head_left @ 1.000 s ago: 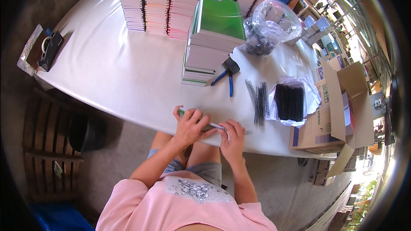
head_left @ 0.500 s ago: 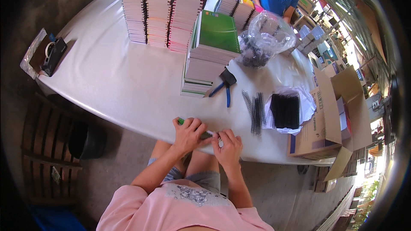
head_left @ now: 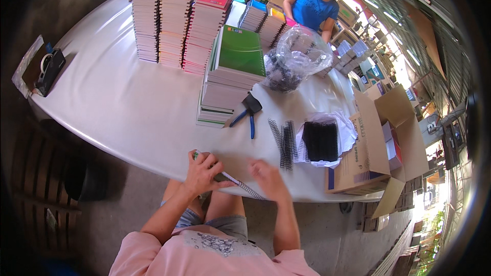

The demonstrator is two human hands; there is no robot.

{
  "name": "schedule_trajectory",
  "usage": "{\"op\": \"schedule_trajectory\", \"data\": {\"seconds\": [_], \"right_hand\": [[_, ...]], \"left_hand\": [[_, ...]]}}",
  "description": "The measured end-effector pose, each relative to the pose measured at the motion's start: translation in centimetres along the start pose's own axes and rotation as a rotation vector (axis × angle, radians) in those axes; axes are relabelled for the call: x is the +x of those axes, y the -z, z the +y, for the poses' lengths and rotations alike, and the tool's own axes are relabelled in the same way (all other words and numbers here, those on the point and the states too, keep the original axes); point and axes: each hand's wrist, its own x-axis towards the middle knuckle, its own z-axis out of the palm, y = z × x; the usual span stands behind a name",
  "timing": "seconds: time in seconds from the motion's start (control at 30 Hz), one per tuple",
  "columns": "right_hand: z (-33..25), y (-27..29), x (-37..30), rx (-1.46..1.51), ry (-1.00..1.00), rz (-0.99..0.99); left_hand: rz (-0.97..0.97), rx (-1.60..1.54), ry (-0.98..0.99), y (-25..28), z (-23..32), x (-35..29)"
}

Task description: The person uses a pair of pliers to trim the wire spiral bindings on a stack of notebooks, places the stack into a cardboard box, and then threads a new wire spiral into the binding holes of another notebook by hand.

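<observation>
My left hand is closed on a notebook at the table's front edge; its edge faces up and most of it is hidden by my fingers. From the notebook's right end a dark spiral coil sticks out toward the right. My right hand is raised just above that coil, apart from the notebook. Motion smears its fingers, so I cannot make out whether they hold anything. Beyond my hands lie pliers with blue handles and several loose black coils.
Tall stacks of spiral notebooks and a green-covered stack stand on the white table. To the right are bundled black coils on paper and a cardboard box. A plastic bag, tape dispenser and person in blue are farther off.
My right hand has come off the notebook and risen, and the coil's free end now shows. My left hand keeps its grip. The whole view has shifted slightly.
</observation>
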Motion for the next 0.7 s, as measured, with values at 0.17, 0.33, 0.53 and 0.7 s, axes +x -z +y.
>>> {"op": "schedule_trajectory", "data": {"seconds": [0.17,0.33,0.53,0.7], "right_hand": [[5.5,4.1,11.4,-0.094,0.011,0.213],[9.9,3.0,21.9,-0.282,-0.137,0.12],[9.2,-0.2,24.4,-0.461,-0.305,-0.055],[6.1,-2.0,23.0,-0.589,-0.271,0.154]], "left_hand": [[0.03,-0.034,-0.096,-0.4,0.3,0.0],[0.069,-0.009,-0.132,-0.4,0.4,-0.2],[0.122,-0.03,-0.14,-0.5,0.1,-0.6],[0.106,-0.004,-0.128,-0.3,0.0,-1.0]]}}
